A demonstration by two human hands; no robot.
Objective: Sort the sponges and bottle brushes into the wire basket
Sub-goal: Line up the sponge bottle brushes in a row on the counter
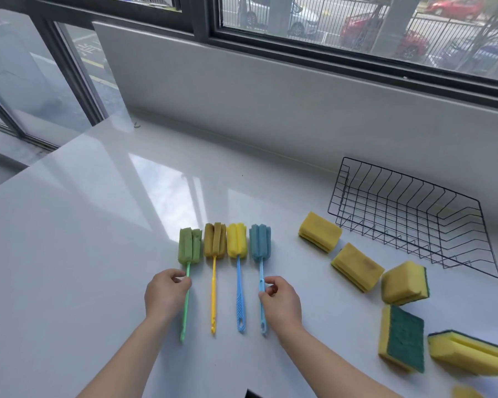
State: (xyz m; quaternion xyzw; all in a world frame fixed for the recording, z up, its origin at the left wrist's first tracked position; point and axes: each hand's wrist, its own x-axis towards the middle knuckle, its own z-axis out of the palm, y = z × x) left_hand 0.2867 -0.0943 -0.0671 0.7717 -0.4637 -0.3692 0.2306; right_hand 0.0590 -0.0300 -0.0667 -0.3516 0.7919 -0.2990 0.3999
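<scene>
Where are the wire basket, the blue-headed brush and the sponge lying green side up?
wire basket (454,255): head view, front rim.
blue-headed brush (260,245): head view, foam head.
green-side-up sponge (405,338): head view, green scouring pad.

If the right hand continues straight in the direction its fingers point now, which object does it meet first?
The right hand points left, with its fingertips already at the light blue brush handle. Beyond that, the next thing would probably be the blue handle of the yellow-headed brush, though depth is hard to judge.
</scene>
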